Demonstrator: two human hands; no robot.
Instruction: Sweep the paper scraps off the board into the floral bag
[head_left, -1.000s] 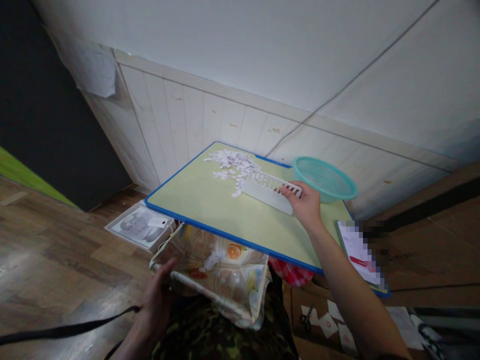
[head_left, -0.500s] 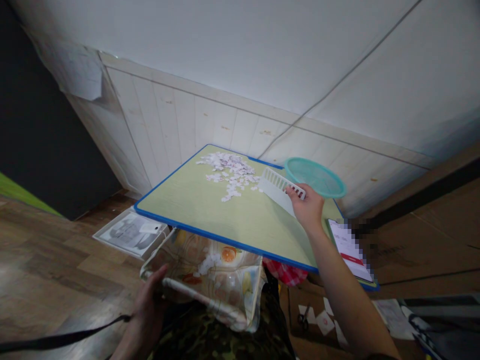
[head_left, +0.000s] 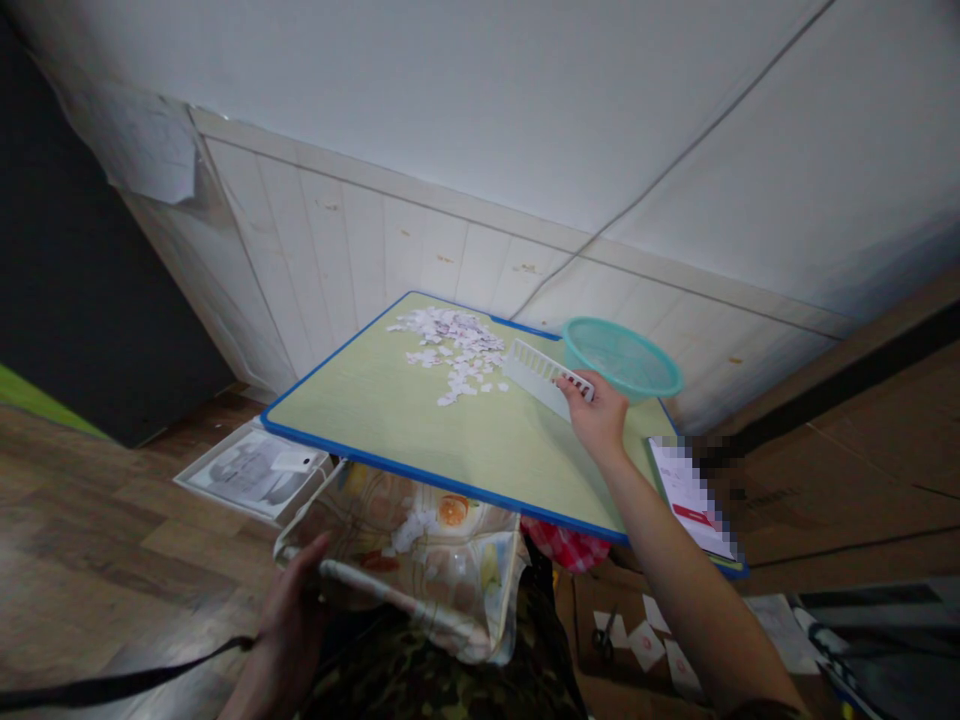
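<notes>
My right hand (head_left: 600, 415) is closed on the end of a white slotted plastic plate (head_left: 541, 380), thumb through the slots. The plate stands on edge over the green-topped table (head_left: 375, 420), its far end at the right side of a spread of small white paper scraps (head_left: 454, 335). Low at the left, my left hand (head_left: 289, 620) grips the near-left rim of a fruit-print cloth bin (head_left: 457, 575), thumb over the edge; its other fingers are mostly hidden. The bin hangs below the table's near edge, with a few white scraps inside it.
A turquoise plastic basin (head_left: 626, 355) sits at the table's back right corner. A clipboard with paper (head_left: 686, 490) lies on the right edge. Under the table's left side is a white box (head_left: 251, 470). Scissors (head_left: 604, 640) and paper cards (head_left: 646, 645) lie low right.
My right hand has moved the slotted plate slightly left, against the paper scraps' right side. The view has shifted a little; my left hand keeps its grip on the bin.
</notes>
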